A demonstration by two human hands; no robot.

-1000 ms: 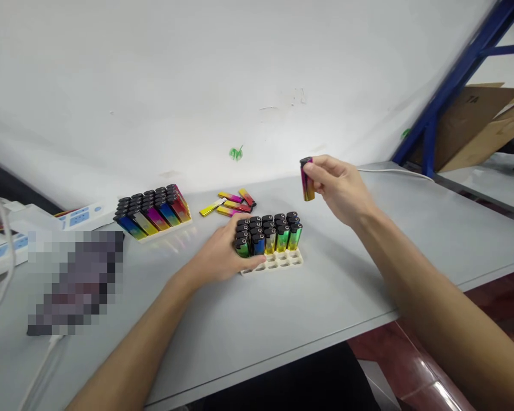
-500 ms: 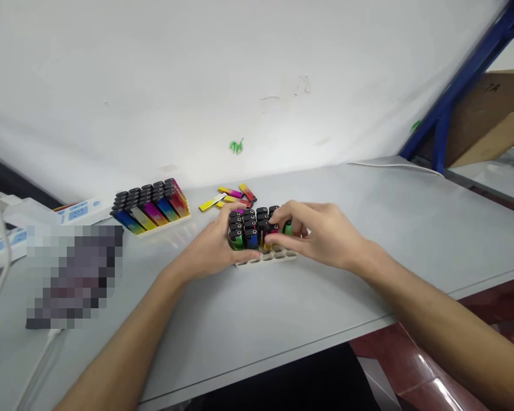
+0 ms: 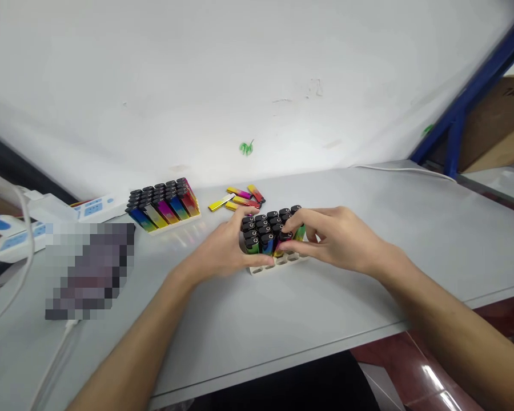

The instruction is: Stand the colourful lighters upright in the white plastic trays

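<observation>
A pale tray (image 3: 257, 269) with round holes stands on the grey table, holding several upright lighters (image 3: 265, 241) with black tops. My left hand (image 3: 223, 245) is wrapped round the left side of this tray and its lighters, thumb along the front. My right hand (image 3: 332, 237) pinches a pink and yellow lighter (image 3: 285, 236) by its black top, among the others in the front part of the tray. Empty holes show along the front edge. Behind the tray, several loose lighters (image 3: 241, 193) in yellow, red and pink lie flat.
A second tray (image 3: 175, 224) full of upright lighters stands at the left near the wall. Left of it are power strips (image 3: 96, 206), a blurred dark object (image 3: 98, 268) and a white cable (image 3: 53, 359). Blue frame (image 3: 456, 140) and cardboard box (image 3: 497, 125) stand at right.
The whole view has shifted, with objects appearing further right. The lighter in my right hand has come down beside the blue one in the tray. My left hand keeps its hold.
</observation>
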